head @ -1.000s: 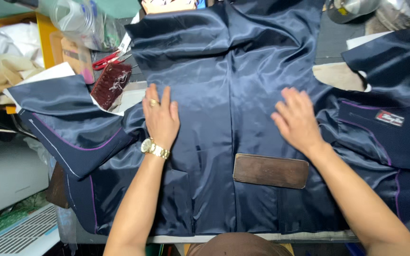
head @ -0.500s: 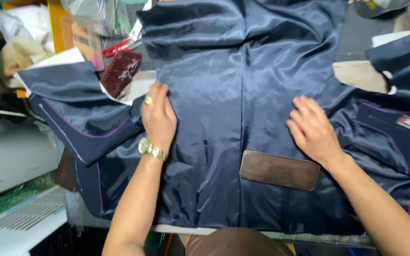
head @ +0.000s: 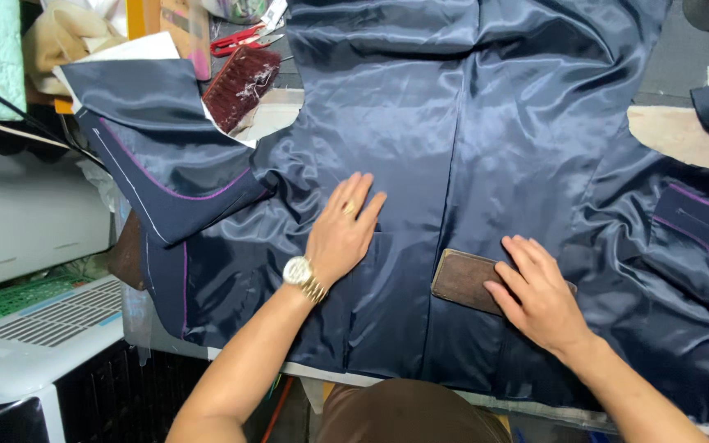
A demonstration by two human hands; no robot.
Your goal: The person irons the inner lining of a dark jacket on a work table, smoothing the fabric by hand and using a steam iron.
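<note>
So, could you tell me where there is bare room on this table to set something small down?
Bare tabletop shows right of the navy jacket, below the dark mat. The upper left is crowded with the brush and red scissors.

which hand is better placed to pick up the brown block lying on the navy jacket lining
Right. The right hand already rests on the brown block, fingers over its right part. The left hand lies flat on the navy lining, apart from the block.
</note>
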